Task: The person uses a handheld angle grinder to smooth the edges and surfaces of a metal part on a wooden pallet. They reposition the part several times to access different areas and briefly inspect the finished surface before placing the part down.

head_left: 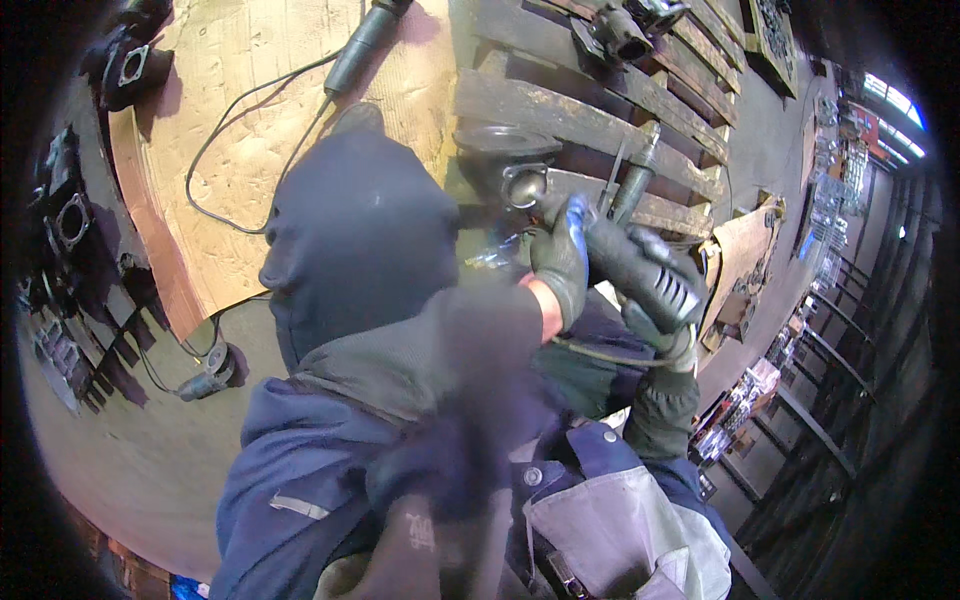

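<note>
Both my hands wear dark grey work gloves and are closed around a black corded grinder [635, 262] with vent slots in its body. Toward the front of the tool, my left hand [562, 258] wraps the narrower part, with a strip of bare wrist below the cuff. The rear of the body sits in my right hand [660, 325], near a pale cable [600, 355]. Just beyond the tool's front end is a flanged metal casting [524, 186] with a round opening. Whether the tool touches it I cannot tell. Small bright streaks show below the casting.
A wooden pallet [590, 120] lies ahead, carrying another hand tool [637, 175] and dark castings [622, 35]. On cardboard [240, 90] at the left rests a corded cylindrical tool [365, 45]. More castings [72, 220] line the far left. A corded tool [208, 375] lies on the floor.
</note>
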The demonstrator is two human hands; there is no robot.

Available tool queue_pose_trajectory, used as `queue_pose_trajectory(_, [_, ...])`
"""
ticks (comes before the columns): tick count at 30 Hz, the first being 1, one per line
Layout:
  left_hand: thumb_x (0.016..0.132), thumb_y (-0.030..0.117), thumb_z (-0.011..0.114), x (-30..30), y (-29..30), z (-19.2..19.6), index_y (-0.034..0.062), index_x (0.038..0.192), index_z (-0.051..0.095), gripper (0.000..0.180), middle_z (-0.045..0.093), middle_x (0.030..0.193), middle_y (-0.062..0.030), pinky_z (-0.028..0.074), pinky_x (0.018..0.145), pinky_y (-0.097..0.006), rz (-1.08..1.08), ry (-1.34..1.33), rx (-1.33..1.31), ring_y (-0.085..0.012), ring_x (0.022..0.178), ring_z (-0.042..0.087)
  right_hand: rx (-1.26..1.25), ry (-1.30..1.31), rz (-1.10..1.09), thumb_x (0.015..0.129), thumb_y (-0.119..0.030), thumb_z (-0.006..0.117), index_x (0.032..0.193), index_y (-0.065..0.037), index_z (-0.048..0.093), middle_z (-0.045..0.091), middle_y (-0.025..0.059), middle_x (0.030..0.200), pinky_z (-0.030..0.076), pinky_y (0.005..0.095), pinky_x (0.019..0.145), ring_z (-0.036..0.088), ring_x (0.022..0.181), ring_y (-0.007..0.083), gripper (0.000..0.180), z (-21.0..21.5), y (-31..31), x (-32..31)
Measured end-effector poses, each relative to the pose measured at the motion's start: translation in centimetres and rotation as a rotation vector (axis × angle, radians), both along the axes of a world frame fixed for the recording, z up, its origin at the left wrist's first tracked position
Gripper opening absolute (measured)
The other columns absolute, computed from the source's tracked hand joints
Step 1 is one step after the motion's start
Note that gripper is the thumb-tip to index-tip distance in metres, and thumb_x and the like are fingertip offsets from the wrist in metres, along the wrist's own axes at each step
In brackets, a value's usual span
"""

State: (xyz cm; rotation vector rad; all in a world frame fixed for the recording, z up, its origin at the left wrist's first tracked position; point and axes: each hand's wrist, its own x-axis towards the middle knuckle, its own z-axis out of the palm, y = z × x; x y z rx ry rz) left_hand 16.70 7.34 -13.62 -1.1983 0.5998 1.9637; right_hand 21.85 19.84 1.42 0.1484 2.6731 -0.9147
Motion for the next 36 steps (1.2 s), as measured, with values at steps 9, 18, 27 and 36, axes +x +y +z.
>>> queue_pose_trajectory(9, [0.092, 0.056, 0.075, -1.0, -2.2, 0.8, -0.0046, 0.139, 0.061, 0.078, 0.071, 0.128, -0.0188, 0.055, 0.098, -0.040, -0.063, -0.084, -0.130, -0.0284, 0.114, 0.071, -0.025, 0.124, -0.038, 0.089, -0.024, 0.081, 0.123, -0.007, 0.070, 0.073, 0.0124, 0.113, 0.056, 0.0420, 0.089, 0.070, 0.104, 0.0314, 0.039, -1.5, -3.1, -0.6])
queue_pose_trajectory(18, [0.095, 0.054, 0.072, 1.0, 1.2, -4.0, 0.0000, 0.131, 0.066, 0.065, 0.069, 0.124, -0.0162, 0.052, 0.101, -0.039, 0.075, -0.056, 0.045, -0.0270, 0.110, 0.068, -0.136, 0.173, -0.115, 0.088, -0.023, 0.080, 0.116, -0.007, 0.072, 0.073, 0.0120, 0.113, 0.056, 0.0422, 0.090, 0.071, 0.104, 0.0309, 0.033, -2.3, -2.3, -0.4])
queue_pose_trajectory(27, [0.105, 0.043, 0.061, -0.3, -0.5, 0.4, 0.0069, 0.122, 0.064, 0.040, 0.063, 0.110, -0.0111, 0.049, 0.101, -0.042, 0.074, -0.099, 0.074, -0.0255, 0.101, 0.061, -0.019, 0.034, 0.029, 0.091, -0.033, 0.081, 0.143, -0.002, 0.055, 0.065, 0.0149, 0.136, 0.052, 0.0423, 0.105, 0.064, 0.125, 0.0278, 0.066, -1.3, 0.2, 0.0])
queue_pose_trajectory(36, [0.103, 0.060, 0.053, -0.9, -1.9, 1.4, 0.0061, 0.132, 0.062, 0.062, 0.063, 0.119, -0.0143, 0.048, 0.101, -0.041, -0.100, -0.023, 0.014, -0.0258, 0.107, 0.061, 0.000, 0.078, 0.008, 0.085, -0.033, 0.086, 0.139, -0.001, 0.059, 0.069, 0.0157, 0.132, 0.052, 0.0426, 0.105, 0.066, 0.122, 0.0291, 0.068, -1.5, 0.0, -0.2])
